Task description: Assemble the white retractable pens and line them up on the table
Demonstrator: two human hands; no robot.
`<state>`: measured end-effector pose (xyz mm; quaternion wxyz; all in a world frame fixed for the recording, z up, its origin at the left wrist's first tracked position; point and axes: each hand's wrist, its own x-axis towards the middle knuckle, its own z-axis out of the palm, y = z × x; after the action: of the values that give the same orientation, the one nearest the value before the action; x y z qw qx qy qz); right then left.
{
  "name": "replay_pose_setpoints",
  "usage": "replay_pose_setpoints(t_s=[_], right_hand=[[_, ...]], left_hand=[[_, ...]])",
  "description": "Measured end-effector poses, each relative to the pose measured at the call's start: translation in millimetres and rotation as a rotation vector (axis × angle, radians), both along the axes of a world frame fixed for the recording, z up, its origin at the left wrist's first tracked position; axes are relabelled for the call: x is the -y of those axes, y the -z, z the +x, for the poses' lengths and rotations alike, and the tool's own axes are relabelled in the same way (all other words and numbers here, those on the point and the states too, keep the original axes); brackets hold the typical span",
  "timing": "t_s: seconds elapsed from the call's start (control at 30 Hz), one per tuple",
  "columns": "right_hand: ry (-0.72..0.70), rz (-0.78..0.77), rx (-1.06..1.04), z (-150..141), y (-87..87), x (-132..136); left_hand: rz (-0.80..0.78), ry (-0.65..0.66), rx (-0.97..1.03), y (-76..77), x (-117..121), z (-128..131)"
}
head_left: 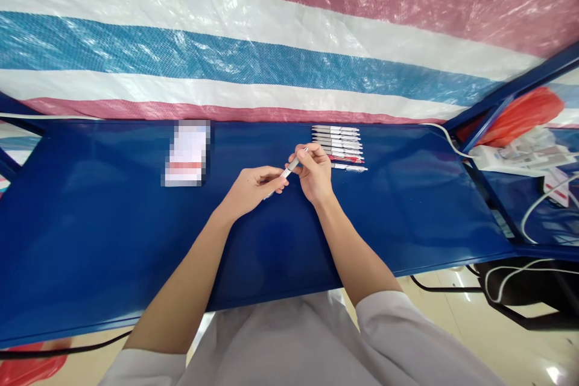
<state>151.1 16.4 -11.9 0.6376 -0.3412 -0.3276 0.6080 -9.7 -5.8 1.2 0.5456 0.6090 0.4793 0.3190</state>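
Note:
Between my two hands, above the middle of the blue table (280, 247), a white and grey pen (293, 164) is held slanting, its upper end to the right. My left hand (256, 188) pinches the lower part between thumb and fingers. Around the upper part close the thumb and fingers of my right hand (315, 172). Just behind and right of that hand lies a row of several white pens (339, 139), side by side, with a red pen (353, 159) among them. Nearest me in the row is another white pen (350, 167), slightly apart.
A pixelated white and red flat item (186, 154) lies on the table at the left. Striped plastic sheeting (271, 60) hangs behind the table. Beyond the blue frame at the right are a red plastic bag (525, 114), a white power strip (502, 160) and cables.

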Motion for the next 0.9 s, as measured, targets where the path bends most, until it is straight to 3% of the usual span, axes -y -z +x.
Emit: replay_pose_setpoints(t_s=[0.13, 0.23, 0.53, 0.77, 0.9], right_hand=[[0.042, -0.015, -0.005, -2.3, -2.1, 0.1], [0.030, -0.026, -0.004, -1.8, -2.3, -0.1], [-0.092, 0.002, -0.046, 2.0, 0.0, 2.1], [-0.185, 0.014, -0.095, 6.7, 0.5, 3.2], [-0.149, -0.006, -0.083, 6.5, 3.0, 1.0]], left_hand=[[0.109, -0.105, -0.058, 5.6, 0.7, 5.2], [0.097, -0.124, -0.033, 6.0, -0.4, 4.1], [-0.181, 0.085, 0.156, -6.9, -1.0, -4.2], [-0.190, 0.076, 0.217, -6.6, -0.7, -5.3], [-0.141, 0.059, 0.181, -6.6, -0.3, -5.1]])
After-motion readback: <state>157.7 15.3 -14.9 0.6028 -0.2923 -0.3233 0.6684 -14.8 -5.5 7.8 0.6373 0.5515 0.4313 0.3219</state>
